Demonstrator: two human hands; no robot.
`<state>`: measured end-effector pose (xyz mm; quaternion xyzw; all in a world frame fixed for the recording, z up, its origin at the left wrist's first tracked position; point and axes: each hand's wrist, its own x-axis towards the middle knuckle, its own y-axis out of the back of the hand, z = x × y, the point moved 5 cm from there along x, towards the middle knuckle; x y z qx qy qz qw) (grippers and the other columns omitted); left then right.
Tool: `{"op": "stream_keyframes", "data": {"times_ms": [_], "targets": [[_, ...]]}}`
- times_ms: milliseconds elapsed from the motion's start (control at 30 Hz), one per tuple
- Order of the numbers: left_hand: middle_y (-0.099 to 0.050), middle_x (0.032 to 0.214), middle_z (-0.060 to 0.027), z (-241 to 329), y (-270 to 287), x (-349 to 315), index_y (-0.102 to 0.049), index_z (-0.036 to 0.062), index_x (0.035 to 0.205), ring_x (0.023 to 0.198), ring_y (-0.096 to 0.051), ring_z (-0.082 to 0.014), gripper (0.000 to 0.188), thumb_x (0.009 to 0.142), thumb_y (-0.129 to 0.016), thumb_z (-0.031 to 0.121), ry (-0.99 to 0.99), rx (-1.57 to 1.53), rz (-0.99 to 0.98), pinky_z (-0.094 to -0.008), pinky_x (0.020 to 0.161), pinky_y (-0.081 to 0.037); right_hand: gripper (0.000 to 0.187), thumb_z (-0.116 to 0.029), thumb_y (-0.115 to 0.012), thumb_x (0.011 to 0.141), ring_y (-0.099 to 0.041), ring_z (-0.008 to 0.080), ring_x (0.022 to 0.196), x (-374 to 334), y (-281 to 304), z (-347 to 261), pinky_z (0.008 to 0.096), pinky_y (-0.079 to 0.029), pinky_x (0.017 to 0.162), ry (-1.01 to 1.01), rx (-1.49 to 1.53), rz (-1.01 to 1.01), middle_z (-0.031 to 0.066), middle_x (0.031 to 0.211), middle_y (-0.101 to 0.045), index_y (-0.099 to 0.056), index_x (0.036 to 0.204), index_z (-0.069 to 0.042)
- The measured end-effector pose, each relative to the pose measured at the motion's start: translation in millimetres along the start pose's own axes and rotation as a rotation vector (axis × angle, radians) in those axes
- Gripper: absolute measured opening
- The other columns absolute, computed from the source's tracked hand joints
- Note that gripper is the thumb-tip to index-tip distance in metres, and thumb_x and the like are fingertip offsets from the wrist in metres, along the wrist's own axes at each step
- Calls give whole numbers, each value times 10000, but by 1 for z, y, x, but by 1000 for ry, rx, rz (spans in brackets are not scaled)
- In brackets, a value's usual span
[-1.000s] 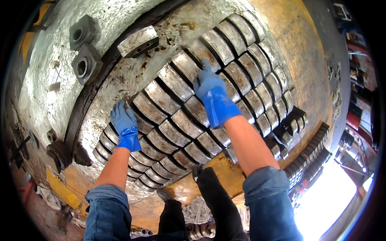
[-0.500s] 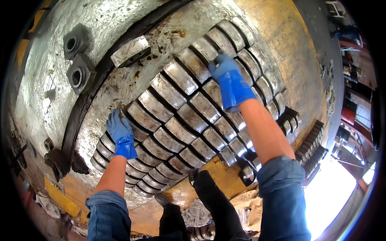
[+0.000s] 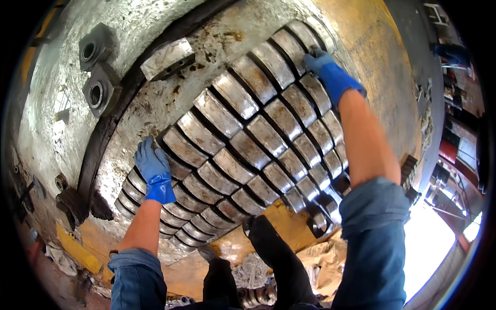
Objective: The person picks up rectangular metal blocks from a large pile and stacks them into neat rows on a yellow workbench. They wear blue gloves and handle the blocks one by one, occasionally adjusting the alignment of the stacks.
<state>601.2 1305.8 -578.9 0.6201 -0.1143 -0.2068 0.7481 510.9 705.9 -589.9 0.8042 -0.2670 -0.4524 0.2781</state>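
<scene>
Curved steel blocks lie in several close slanting rows, with bright worn tops, brown stains and dark gaps between them. My left hand, in a blue rubber glove, rests at the left part of the rows with its fingers stretched out. No object shows in it. My right hand, gloved the same way, reaches to the far right part. Its fingertips touch or hover just over the blocks there, fingers loosely apart; the glove hides what lies beneath the palm.
Two grey housings with round holes sit at the far left. Near them a rectangular steel block lies beside a long dark curved bar. A person's dark-trousered legs stand at the near side, by brown crumpled paper.
My right hand has moved right and farther away along the block rows. My left hand has stayed almost in place. The view has shifted slightly.
</scene>
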Motion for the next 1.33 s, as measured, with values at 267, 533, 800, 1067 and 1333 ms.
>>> {"op": "stream_keyframes", "data": {"times_ms": [267,533,800,1067,1333], "targets": [[-584,1393,-190,6,-16,1,-545,46,1387,1322,-513,-387,449,1002,-484,270,-35,-16,8,-514,1153,-336,264,-257,-678,898,-740,245,837,1,91,-3,357,-571,772,243,-155,349,155,960,-764,-732,1029,-34],[-656,1272,-242,-7,-15,9,-605,-24,1323,1182,-620,-412,384,1042,-486,211,-142,-93,145,-457,1056,-467,279,-187,-681,886,-661,351,722,-378,-80,71,473,-540,660,865,-220,-143,155,1115,-665,-642,1150,-104],[-716,1053,-244,36,25,-14,-619,-24,1212,914,-696,-374,468,1073,-442,386,-118,-183,-349,-448,785,-535,238,-269,-659,849,-692,420,941,-755,-7,537,521,-556,814,-371,-528,-290,192,1093,-714,-719,996,-93],[-659,1195,-259,105,87,-212,-531,-18,1363,1074,-635,-386,597,1041,-493,483,65,-10,-483,-455,911,-536,360,-345,-743,810,-725,324,1055,-1170,15,614,431,-585,865,-804,-521,-928,199,1094,-745,-772,1094,-125],[-637,1334,-276,88,170,-341,-457,-22,1493,1245,-626,-397,764,979,-560,533,144,89,-587,-460,1039,-505,399,-355,-762,795,-740,284,1048,-1293,-64,666,424,-601,843,-163,-610,-1334,200,1124,-746,-772,1149,-171]]}}
